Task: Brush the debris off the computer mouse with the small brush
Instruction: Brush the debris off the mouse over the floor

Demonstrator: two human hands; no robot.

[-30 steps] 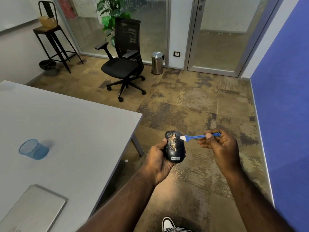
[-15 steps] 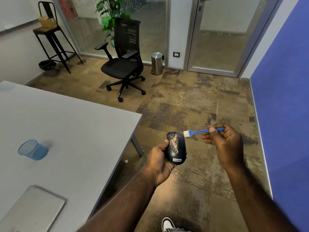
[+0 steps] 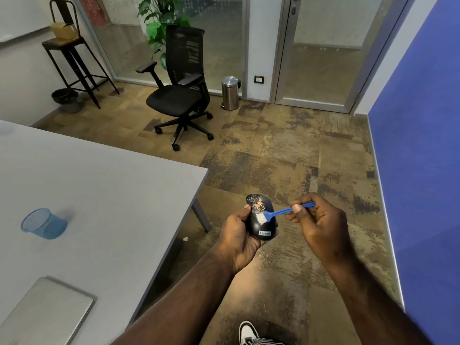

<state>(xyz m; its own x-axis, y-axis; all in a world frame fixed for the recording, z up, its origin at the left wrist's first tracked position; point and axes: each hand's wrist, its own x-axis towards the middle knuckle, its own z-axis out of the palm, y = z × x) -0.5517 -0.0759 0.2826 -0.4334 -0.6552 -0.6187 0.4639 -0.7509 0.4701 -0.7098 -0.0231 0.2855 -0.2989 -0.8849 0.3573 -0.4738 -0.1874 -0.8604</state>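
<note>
The left hand [image 3: 239, 239] grips a black Lenovo computer mouse [image 3: 262, 221] from below and the side, thumb along its left edge, holding it in the air over the carpeted floor [image 3: 286, 155], just off the corner of the grey surface [image 3: 99, 195]. The mouse is tilted with its top towards the camera and its label at the near end. A patch of pale, sandy debris [image 3: 258, 204] lies on its upper, far half.

The right hand [image 3: 321, 227] pinches the blue handle of the small brush [image 3: 283, 212] between thumb and curled fingers. Half a second ago the brush was lifted clear of the mouse, its white bristles in the air just beyond the mouse's far right edge. Now the bristles [image 3: 260, 220] rest on the middle of the mouse's top, below the debris patch, with the handle slanting up and to the right. The right hand has come lower and closer to the left one. The debris patch looks much the same as before.

On the surface a blue mesh cup [image 3: 43, 224] lies on its side, and a closed silver laptop [image 3: 47, 312] sits at the near edge; both are where they were. A black office chair [image 3: 181, 85], a steel pedal bin [image 3: 230, 93] and a tall stool [image 3: 69, 61] stand across the room. A trainer [image 3: 249, 333] shows at the bottom edge.
</note>
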